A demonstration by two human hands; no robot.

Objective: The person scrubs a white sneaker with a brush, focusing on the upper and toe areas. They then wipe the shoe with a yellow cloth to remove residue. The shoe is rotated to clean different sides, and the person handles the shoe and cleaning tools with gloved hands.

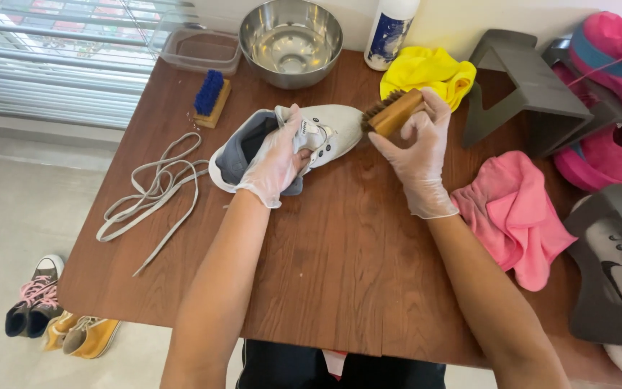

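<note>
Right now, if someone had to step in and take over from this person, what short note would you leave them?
Left hand, gloved, grips the white sneaker lying on its side on the wooden table.
Right hand, gloved, holds a wooden brush, bristles at the shoe's toe.
Done: the laces are out, lying left of the shoe.
Left: I cannot tell how much of the shoe has been brushed.
Nearby: blue brush, steel bowl, yellow cloth, pink cloth.

**What the view left unseen**

The gloved left hand (276, 160) covered the middle of the white lace-less sneaker (325, 130). The top edge cut off the white plastic bottle (390, 25). The right edge cropped the pink sports shoes (613, 57) and grey shoe stand (613, 274). The brown wooden table (340, 274) ran out below.
</note>
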